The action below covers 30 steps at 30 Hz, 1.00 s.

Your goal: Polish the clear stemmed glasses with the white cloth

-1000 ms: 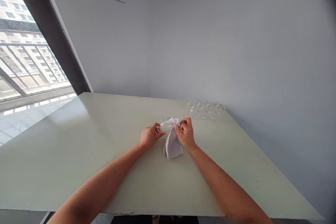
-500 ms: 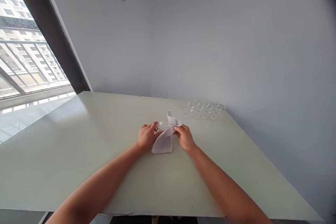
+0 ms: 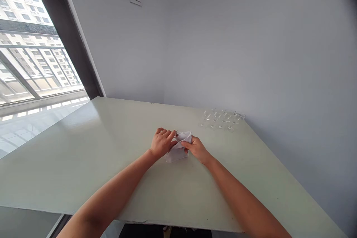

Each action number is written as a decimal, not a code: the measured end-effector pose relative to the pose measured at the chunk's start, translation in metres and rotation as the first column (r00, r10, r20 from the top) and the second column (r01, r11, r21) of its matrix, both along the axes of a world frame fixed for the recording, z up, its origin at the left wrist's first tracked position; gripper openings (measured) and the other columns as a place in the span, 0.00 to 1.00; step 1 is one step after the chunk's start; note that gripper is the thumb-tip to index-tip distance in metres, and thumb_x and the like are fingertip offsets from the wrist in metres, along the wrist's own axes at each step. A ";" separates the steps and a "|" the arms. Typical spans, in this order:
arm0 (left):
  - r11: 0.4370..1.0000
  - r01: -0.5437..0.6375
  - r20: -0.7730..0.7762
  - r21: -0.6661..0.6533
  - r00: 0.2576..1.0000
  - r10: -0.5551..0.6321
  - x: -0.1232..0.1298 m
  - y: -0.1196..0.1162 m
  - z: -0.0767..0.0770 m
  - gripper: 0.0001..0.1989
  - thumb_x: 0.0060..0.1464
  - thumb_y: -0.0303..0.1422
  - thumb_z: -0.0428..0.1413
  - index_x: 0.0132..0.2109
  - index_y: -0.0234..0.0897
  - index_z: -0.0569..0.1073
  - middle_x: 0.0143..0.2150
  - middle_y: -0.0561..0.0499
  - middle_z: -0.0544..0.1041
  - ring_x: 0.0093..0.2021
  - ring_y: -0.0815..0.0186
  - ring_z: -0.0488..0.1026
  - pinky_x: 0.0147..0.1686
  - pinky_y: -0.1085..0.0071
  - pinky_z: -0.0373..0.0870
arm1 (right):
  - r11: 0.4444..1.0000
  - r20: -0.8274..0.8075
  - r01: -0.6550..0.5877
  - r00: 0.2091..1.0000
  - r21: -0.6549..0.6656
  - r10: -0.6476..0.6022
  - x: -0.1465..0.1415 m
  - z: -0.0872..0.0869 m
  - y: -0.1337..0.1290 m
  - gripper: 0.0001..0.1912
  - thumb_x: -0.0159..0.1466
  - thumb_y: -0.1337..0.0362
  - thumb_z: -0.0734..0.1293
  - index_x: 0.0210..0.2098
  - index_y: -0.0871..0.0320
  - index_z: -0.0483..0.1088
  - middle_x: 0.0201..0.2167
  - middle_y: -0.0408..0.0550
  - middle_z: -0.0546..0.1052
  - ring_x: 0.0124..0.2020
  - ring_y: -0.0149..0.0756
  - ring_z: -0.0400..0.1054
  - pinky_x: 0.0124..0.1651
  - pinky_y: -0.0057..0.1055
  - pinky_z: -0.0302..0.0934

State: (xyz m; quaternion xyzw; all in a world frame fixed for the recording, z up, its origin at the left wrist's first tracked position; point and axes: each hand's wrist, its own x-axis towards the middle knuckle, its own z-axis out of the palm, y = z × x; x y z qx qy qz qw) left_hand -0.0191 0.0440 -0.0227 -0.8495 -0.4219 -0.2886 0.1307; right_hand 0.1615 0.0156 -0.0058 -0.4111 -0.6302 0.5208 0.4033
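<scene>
A small clear glass [image 3: 176, 134] is gripped at one end by my left hand [image 3: 162, 142], its fingers closed around it. Most of the glass is hidden by the fingers and by a white cloth [image 3: 177, 154] wrapped about its other end. My right hand [image 3: 197, 148] pinches the cloth from the right, thumb on top, pressing it around the glass. The lower part of the cloth hangs down between the two hands, over the pale tabletop [image 3: 167, 193].
Several clear stemmed glasses [image 3: 225, 117] stand in a group at the table's back right, close to the grey wall [image 3: 251, 44]. A window [image 3: 36, 44] with a dark frame is at the left. The table's front edge runs below my forearms.
The cloth's upright flap has folded down, and more of the glass is now covered. My right hand has closed further over the cloth. The view has shifted slightly.
</scene>
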 end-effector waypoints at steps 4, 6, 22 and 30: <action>0.995 -0.045 0.103 -0.091 0.993 0.054 0.004 -0.003 0.001 0.13 0.53 0.40 0.50 0.42 0.39 0.68 0.28 0.51 0.74 0.32 0.65 0.70 0.40 0.66 0.57 | 0.899 0.212 0.263 0.913 0.350 -0.350 0.000 0.008 -0.007 0.18 0.55 0.55 0.66 0.42 0.55 0.66 0.35 0.47 0.70 0.31 0.34 0.65 0.28 0.29 0.61; 0.991 -0.042 0.166 -0.130 0.984 0.064 0.006 -0.004 0.000 0.12 0.52 0.40 0.51 0.41 0.39 0.68 0.29 0.51 0.74 0.31 0.66 0.71 0.40 0.67 0.57 | 0.748 0.256 0.306 0.807 0.590 -0.532 0.001 0.010 -0.010 0.18 0.53 0.55 0.68 0.41 0.55 0.67 0.41 0.50 0.65 0.35 0.36 0.64 0.32 0.32 0.62; 0.999 0.047 0.161 -0.015 0.986 -0.044 -0.001 -0.008 0.010 0.18 0.53 0.47 0.49 0.43 0.39 0.69 0.30 0.49 0.76 0.33 0.65 0.72 0.41 0.66 0.56 | 0.636 0.240 0.213 0.801 0.742 -0.548 0.004 0.019 -0.045 0.13 0.58 0.66 0.63 0.43 0.54 0.69 0.40 0.51 0.74 0.48 0.44 0.62 0.48 0.42 0.59; 0.949 0.294 -0.022 -0.117 0.954 -0.299 -0.007 -0.023 0.021 0.19 0.54 0.47 0.47 0.46 0.40 0.68 0.30 0.49 0.75 0.32 0.66 0.71 0.42 0.65 0.59 | 0.996 0.103 -0.014 0.994 -0.091 0.023 0.020 0.013 -0.052 0.12 0.56 0.56 0.65 0.25 0.59 0.70 0.19 0.43 0.71 0.22 0.31 0.64 0.26 0.28 0.57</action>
